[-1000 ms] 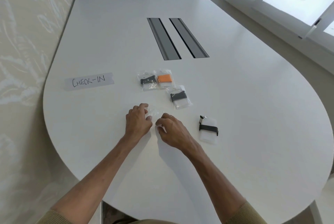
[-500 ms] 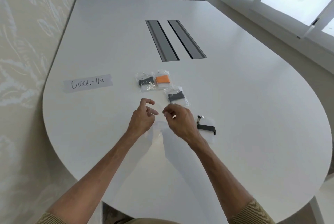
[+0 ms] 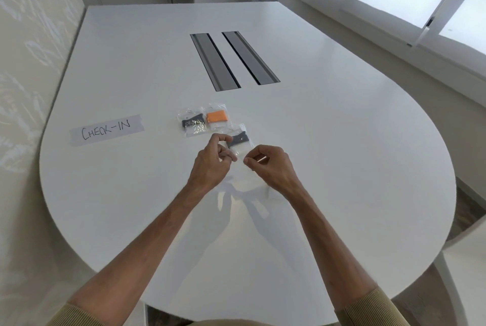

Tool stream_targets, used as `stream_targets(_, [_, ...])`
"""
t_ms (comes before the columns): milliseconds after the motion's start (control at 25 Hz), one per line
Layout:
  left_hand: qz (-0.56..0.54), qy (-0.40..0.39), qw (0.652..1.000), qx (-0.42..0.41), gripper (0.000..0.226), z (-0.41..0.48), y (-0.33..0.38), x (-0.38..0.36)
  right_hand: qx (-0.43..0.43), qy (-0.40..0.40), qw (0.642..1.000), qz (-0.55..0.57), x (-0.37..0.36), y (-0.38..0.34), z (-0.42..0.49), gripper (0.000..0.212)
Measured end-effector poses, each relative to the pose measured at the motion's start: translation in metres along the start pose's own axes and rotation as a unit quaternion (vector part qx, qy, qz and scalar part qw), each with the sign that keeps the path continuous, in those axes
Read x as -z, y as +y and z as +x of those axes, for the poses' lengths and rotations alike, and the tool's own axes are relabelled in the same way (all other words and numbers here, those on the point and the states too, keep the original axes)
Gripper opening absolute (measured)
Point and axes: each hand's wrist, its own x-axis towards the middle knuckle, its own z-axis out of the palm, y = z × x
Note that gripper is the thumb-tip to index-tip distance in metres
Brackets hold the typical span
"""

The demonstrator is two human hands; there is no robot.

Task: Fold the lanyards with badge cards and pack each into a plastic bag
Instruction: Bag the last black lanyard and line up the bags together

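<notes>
Plastic bag (image 3: 240,171), clear and limp, hangs just above the bench (image 3: 355,154) between the two hands, in the near middle. On its left top corner the left hand (image 3: 210,165) has its grip pinched, thumb against fingertips; on the right top corner the right hand (image 3: 271,168) grip is pinched the same way. Just beyond the knuckles lies a packed grey lanyard bag (image 3: 238,139). Farther off, an orange lanyard bag (image 3: 216,117) and a black lanyard bag (image 3: 193,123) sit side by side. Out left lies the CHECK-IN label (image 3: 106,129).
</notes>
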Motion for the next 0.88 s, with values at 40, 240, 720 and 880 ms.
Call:
stream_targets(40, [0.004,-0.004,1.0,-0.002,0.044,0.001,0.003,-0.003,-0.003,0.0,1.0,0.0,0.003,0.001,-0.001,0.011])
stream_targets(240, [0.06,0.031,0.996,-0.05,0.042,-0.004,0.016,-0.021,-0.042,0.014,0.997,0.06,0.014,0.008,-0.005,0.015])
stream_targets(720, [-0.15,-0.023,0.988,0.028,0.026,-0.02,0.025,-0.036,-0.038,-0.026,0.984,0.172,0.011,0.011,-0.005,0.018])
stream_targets(880, [-0.199,-0.021,0.977,0.069,0.024,-0.018,0.024,-0.031,-0.026,-0.034,0.984,0.173,0.01,0.012,-0.005,0.015])
